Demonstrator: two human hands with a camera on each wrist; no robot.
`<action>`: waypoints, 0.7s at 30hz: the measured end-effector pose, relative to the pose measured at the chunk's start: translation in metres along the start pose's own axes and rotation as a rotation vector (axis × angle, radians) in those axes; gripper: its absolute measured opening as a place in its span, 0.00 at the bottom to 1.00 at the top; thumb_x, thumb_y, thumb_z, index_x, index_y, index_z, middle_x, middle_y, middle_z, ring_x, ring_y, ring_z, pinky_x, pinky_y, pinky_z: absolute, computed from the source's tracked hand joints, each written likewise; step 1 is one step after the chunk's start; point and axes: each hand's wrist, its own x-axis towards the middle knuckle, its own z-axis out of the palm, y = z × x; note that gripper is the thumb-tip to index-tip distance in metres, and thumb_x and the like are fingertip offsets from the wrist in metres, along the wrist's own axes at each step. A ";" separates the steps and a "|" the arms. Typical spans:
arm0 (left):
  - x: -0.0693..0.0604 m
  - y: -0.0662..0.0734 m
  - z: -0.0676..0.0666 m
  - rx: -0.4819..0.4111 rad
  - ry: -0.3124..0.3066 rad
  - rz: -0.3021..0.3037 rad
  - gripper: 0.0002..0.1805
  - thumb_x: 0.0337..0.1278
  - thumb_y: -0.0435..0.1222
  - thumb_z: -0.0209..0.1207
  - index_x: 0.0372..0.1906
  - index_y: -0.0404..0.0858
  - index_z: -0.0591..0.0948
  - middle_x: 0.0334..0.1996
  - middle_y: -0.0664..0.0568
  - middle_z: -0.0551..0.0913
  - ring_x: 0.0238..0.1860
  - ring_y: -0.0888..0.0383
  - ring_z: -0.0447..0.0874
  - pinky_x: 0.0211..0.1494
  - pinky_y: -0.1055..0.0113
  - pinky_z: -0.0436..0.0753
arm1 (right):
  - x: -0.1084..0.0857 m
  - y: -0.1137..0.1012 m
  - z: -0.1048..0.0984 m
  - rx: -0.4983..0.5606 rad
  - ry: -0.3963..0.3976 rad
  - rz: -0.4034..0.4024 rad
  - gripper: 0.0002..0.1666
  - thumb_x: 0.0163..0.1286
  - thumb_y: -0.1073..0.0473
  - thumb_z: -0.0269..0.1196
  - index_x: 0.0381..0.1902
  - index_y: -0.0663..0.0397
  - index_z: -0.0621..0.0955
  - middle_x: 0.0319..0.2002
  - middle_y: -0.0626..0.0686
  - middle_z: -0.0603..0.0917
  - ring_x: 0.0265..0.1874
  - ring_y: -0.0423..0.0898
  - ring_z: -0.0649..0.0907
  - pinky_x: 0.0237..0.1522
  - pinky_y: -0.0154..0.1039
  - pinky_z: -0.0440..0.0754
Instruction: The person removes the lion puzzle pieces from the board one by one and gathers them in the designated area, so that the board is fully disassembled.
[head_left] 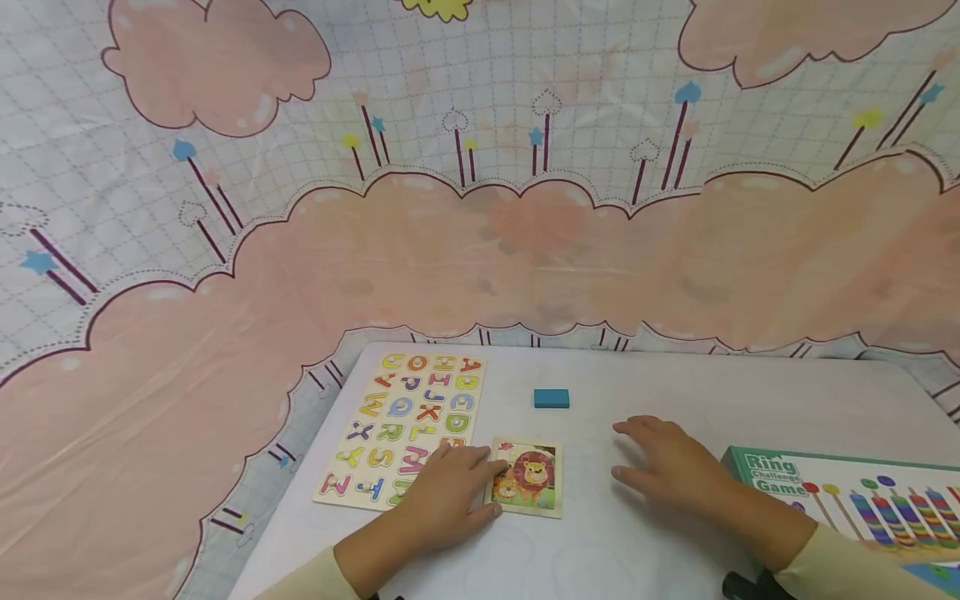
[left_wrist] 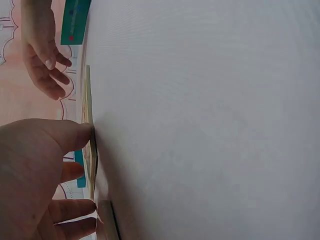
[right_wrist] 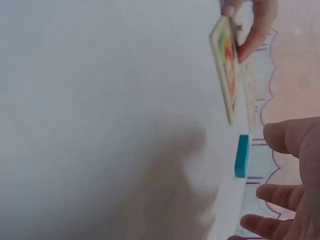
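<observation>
A small square lion picture puzzle (head_left: 534, 473) lies face up on the white table. My left hand (head_left: 448, 492) holds its left side, the thumb at the near corner and the index finger on the picture's edge. In the left wrist view, the thumb touches the puzzle (left_wrist: 88, 100) at its edge. The other left fingers reach over the alphabet board (head_left: 378, 433), hiding some letters. My right hand (head_left: 667, 467) is held over the table to the right of the puzzle, fingers spread, with nothing in it. A blue rectangular block (head_left: 551, 398) lies beyond the puzzle; it also shows in the right wrist view (right_wrist: 242, 156).
A green and white Ring Challenge Game box (head_left: 780, 468) lies at the right, partly behind my right forearm. The white table (head_left: 600, 550) ends at the back against a cloud-patterned cloth (head_left: 480, 258). A dark object (head_left: 742, 585) shows beneath my right wrist.
</observation>
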 end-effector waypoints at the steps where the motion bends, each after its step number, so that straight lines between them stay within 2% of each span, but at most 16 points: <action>1: 0.000 0.000 0.000 0.000 0.007 0.005 0.33 0.70 0.57 0.64 0.76 0.54 0.77 0.73 0.50 0.77 0.75 0.50 0.72 0.82 0.39 0.60 | 0.002 -0.002 0.002 0.031 -0.007 0.005 0.36 0.69 0.43 0.73 0.69 0.52 0.81 0.69 0.61 0.80 0.67 0.65 0.79 0.64 0.68 0.79; 8: 0.000 0.000 0.004 -0.008 0.041 0.024 0.32 0.70 0.55 0.65 0.75 0.53 0.78 0.73 0.50 0.77 0.75 0.50 0.72 0.81 0.39 0.61 | 0.016 -0.017 0.013 0.173 -0.038 0.018 0.33 0.70 0.47 0.73 0.69 0.51 0.81 0.68 0.59 0.81 0.70 0.64 0.77 0.68 0.68 0.76; 13: -0.001 0.003 0.006 -0.009 0.017 0.004 0.31 0.72 0.54 0.63 0.77 0.56 0.76 0.75 0.49 0.75 0.77 0.49 0.69 0.82 0.38 0.58 | 0.029 -0.023 0.025 0.285 -0.057 0.002 0.31 0.73 0.50 0.72 0.70 0.49 0.80 0.70 0.57 0.80 0.72 0.63 0.75 0.71 0.67 0.72; 21: 0.000 0.009 0.010 0.022 -0.011 -0.038 0.31 0.73 0.54 0.61 0.78 0.59 0.74 0.76 0.49 0.73 0.78 0.49 0.67 0.81 0.36 0.58 | 0.053 -0.036 0.040 0.309 -0.075 -0.017 0.27 0.73 0.52 0.71 0.68 0.48 0.82 0.69 0.53 0.81 0.73 0.59 0.75 0.73 0.64 0.72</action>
